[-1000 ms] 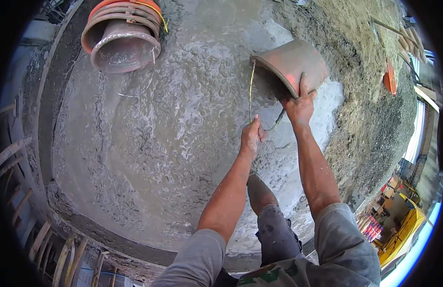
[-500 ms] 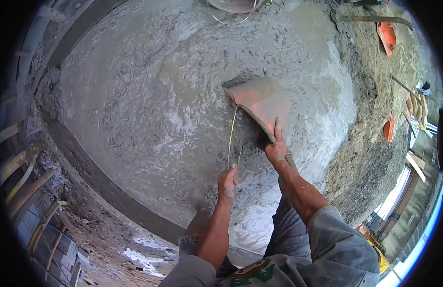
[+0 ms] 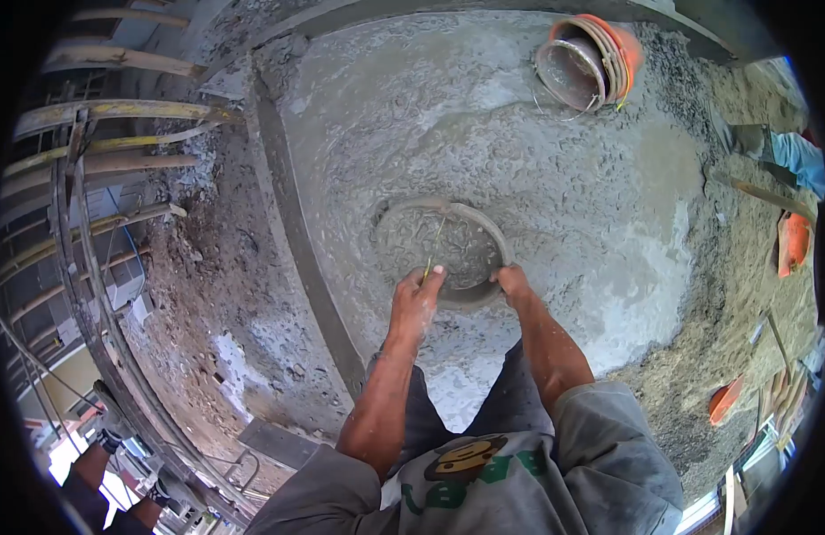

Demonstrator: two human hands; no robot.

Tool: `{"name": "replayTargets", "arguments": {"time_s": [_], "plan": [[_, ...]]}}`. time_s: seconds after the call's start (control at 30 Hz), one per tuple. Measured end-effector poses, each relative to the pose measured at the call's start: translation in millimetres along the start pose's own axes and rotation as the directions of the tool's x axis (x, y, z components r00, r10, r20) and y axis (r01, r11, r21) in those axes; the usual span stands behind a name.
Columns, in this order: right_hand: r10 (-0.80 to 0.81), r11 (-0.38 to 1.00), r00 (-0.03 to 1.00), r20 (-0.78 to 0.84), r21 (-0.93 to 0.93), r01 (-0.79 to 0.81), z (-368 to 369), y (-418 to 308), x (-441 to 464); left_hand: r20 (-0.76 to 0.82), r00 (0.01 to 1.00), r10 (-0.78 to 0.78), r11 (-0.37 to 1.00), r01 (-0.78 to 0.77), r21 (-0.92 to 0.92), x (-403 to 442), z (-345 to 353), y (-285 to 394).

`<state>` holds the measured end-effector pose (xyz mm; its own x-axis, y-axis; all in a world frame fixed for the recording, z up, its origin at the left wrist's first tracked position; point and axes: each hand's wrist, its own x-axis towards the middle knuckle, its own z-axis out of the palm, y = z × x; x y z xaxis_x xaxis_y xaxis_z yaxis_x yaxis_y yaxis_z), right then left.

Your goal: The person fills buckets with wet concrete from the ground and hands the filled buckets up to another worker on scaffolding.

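A mud-coated bucket (image 3: 494, 234) sits sunk in the wet grey concrete mix (image 3: 412, 125), its mouth facing up toward me. Grey mix lies inside it, with a dark gap along the near inner wall. My left hand (image 3: 416, 301) is closed around the bucket's thin wire handle, which has a yellowish sleeve and runs across the mouth to the far rim. At the rim's right side, my right hand (image 3: 515, 283) grips the edge with bent fingers. The bucket's lower body is hidden in the mix.
Several nested buckets (image 3: 586, 67) stand at the upper right. A low concrete edge (image 3: 296, 241) borders the mix on the left, beside wooden poles (image 3: 131, 111). Orange shovel blades (image 3: 794, 242) lie on gravel at right, near another person's blue sleeve (image 3: 800, 160). Another person's legs show lower left.
The bucket has turned from tilted, with its orange side showing, to mouth up and low in the mix. My right hand has moved from its side to its rim. The view has shifted.
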<state>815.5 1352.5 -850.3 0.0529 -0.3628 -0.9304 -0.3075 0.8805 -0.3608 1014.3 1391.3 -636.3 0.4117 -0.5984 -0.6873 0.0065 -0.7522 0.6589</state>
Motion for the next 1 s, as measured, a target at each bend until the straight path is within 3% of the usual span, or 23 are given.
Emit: {"name": "replayTargets", "arguments": {"time_s": [0.03, 0.13, 0.2, 0.27, 0.37, 0.47, 0.57, 0.6, 0.63, 0.67, 0.73, 0.77, 0.8, 0.87, 0.9, 0.97, 1.0], "plan": [[-0.035, 0.999, 0.999, 0.039, -0.024, 0.036, 7.0, -4.5, -20.4, -0.045, 0.999, -0.018, 0.999, 0.016, -0.041, -17.3, -19.3, 14.3], [-0.184, 0.923, 0.982, -0.046, -0.352, 0.157, 42.4, -37.0, -69.1, -0.157, 0.986, -0.051, 0.982, 0.021, -0.188, -75.7, -85.4, 65.6], [-0.225, 0.917, 0.972, 0.072, -0.321, 0.236, 67.4, -87.7, -147.7, -0.217, 0.974, -0.072, 0.959, 0.008, -0.283, -128.3, -137.1, 103.2], [-0.348, 0.898, 0.92, 0.18, -0.218, 0.382, 107.1, -135.4, -220.5, -0.326, 0.945, 0.024, 0.967, -0.105, -0.232, -170.2, -197.4, 126.0], [-0.473, 0.755, 0.81, 0.346, -0.314, 0.575, 172.5, -193.7, -316.2, -0.424, 0.892, 0.156, 0.932, -0.275, -0.237, -247.7, -281.6, 163.1], [-0.477, 0.683, 0.73, 0.491, -0.316, 0.659, 207.7, -221.3, -399.9, -0.523, 0.82, 0.233, 0.872, -0.414, -0.261, -321.0, -362.6, 186.5], [-0.441, 0.61, 0.608, 0.66, -0.276, 0.743, 253.2, -263.3, -508.6, -0.675, 0.676, 0.295, 0.796, -0.565, -0.219, -389.6, -421.7, 217.9], [-0.475, 0.601, 0.581, 0.66, -0.239, 0.763, 270.1, -270.1, -535.2, -0.7, 0.646, 0.303, 0.781, -0.59, -0.207, -407.3, -439.7, 227.0], [-0.412, 0.594, 0.579, 0.704, -0.274, 0.756, 284.7, -281.4, -562.0, -0.735, 0.6, 0.314, 0.785, -0.6, -0.154, -424.6, -454.6, 238.8], [-0.385, 0.65, 0.493, 0.781, -0.149, 0.745, 301.2, -285.1, -579.3, -0.749, 0.589, 0.302, 0.761, -0.622, -0.182, -438.1, -474.7, 245.1], [-0.373, 0.627, 0.427, 0.823, -0.116, 0.77, 337.4, -289.5, -606.6, -0.773, 0.525, 0.356, 0.766, -0.638, -0.08, -458.3, -510.7, 254.2], [-0.388, 0.619, 0.446, 0.807, -0.13, 0.774, 356.9, -289.4, -615.7, -0.792, 0.475, 0.384, 0.763, -0.646, -0.018, -464.8, -520.8, 256.9], [-0.443, 0.546, 0.409, 0.798, -0.121, 0.829, 376.4, -285.8, -621.2, -0.805, 0.437, 0.402, 0.786, -0.615, 0.059, -466.5, -546.7, 249.7], [-0.461, 0.396, 0.353, 0.814, -0.167, 0.903, 390.3, -285.9, -648.6, -0.768, 0.373, 0.521, 0.687, -0.717, 0.118, -462.6, -647.2, 194.8], [-0.465, 0.405, 0.381, 0.799, -0.19, 0.894, 389.2, -286.1, -662.0, -0.689, 0.529, 0.495, 0.76, -0.648, 0.049, -476.4, -698.3, 176.8], [-0.559, 0.296, 0.302, 0.772, -0.153, 0.943, 446.3, -268.2, -647.4, -0.851, 0.289, 0.439, 0.758, -0.627, 0.179, -461.4, -708.2, 189.0], [-0.538, 0.241, 0.214, 0.816, -0.094, 0.966, 431.7, -273.6, -651.2, -0.923, 0.171, 0.344, 0.853, -0.467, 0.232, -476.9, -661.8, 211.6]]}}
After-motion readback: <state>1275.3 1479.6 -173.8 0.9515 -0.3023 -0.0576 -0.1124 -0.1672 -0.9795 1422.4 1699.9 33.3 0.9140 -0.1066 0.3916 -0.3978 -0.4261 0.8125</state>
